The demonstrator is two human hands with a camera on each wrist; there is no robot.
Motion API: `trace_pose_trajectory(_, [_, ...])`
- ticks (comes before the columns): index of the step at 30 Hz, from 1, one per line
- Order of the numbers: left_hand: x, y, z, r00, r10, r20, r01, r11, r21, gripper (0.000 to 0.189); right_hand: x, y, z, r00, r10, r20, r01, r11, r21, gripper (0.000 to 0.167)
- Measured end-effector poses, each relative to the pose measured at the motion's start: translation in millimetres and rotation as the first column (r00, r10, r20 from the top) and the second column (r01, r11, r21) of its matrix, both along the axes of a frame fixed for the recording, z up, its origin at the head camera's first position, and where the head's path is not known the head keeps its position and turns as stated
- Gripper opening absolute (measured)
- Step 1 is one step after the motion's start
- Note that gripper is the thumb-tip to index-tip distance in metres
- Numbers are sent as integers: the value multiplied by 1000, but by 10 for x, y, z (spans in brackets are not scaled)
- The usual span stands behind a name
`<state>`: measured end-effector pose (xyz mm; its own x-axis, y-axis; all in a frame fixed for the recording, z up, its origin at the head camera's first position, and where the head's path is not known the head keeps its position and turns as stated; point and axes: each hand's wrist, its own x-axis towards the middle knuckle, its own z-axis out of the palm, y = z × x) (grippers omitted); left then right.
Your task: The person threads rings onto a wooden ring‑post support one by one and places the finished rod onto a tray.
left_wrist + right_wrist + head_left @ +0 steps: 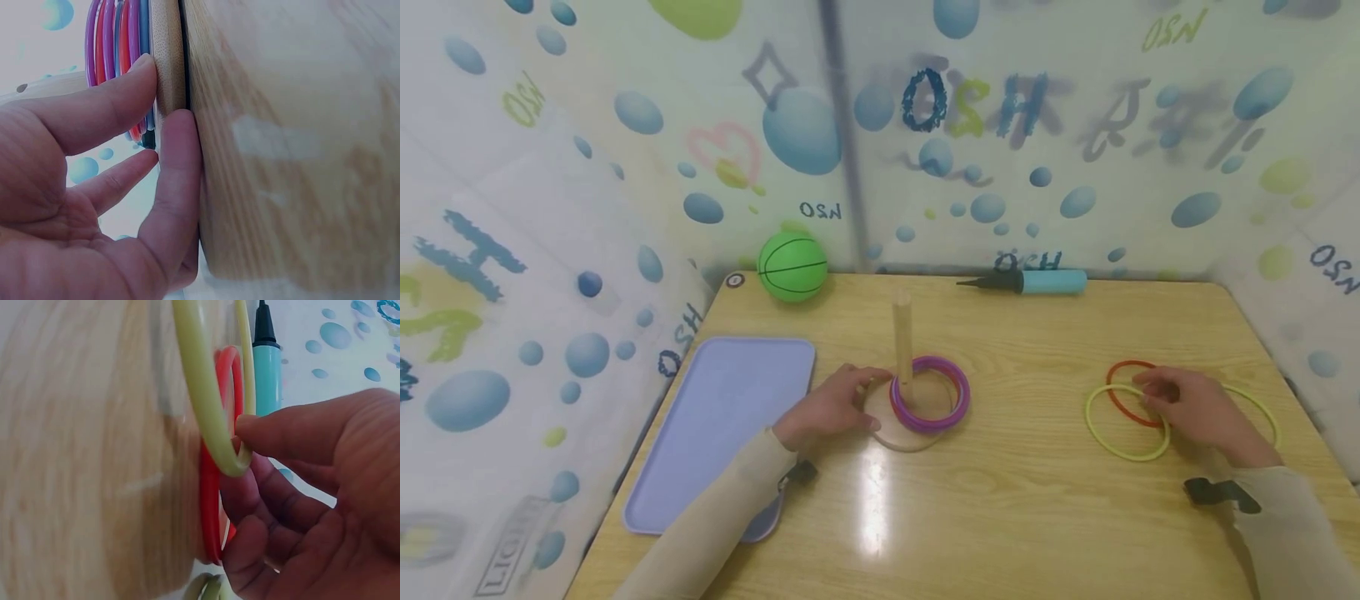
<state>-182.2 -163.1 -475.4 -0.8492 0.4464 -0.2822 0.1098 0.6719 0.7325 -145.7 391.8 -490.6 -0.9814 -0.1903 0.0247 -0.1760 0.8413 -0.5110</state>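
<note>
A wooden ring-toss stand (903, 333) has an upright peg and a round base (889, 432). Purple, red and blue rings (963, 404) lie stacked around its peg. At the base's left edge, my left hand (835, 402) holds the rim between thumb and fingers; the left wrist view shows the fingertips (179, 125) against it. My right hand (1198, 408) pinches a yellow ring (1092, 425) between thumb and finger. The ring hangs tilted over a red ring (1123, 410) near the tabletop. Another yellow ring (1273, 417) is partly hidden behind the right hand.
A lavender tray (722, 408) lies at the left of the wooden table (1015, 517), partly under my left forearm. Along the back edge are a green ball (792, 267) and a blue hand pump (1052, 282). Printed curtains (1037, 192) rise behind the table.
</note>
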Motion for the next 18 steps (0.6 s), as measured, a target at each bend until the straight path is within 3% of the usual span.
trace_pose_trajectory(7, [1,5,-9,1000,12,7,-12,1000,-3,84,-5,32,19,998,5,-57,-7,1000,-29,22])
trace_pose_trajectory(13, [12,9,8,1000,17,8,-17,1000,5,84,30,-19,146,999,-2,43,9,988,-153,26])
trace_pose_trajectory(18, [6,7,-2,1000,16,7,-16,1000,2,84,42,-63,194,999,-9,52,18,984,-179,24])
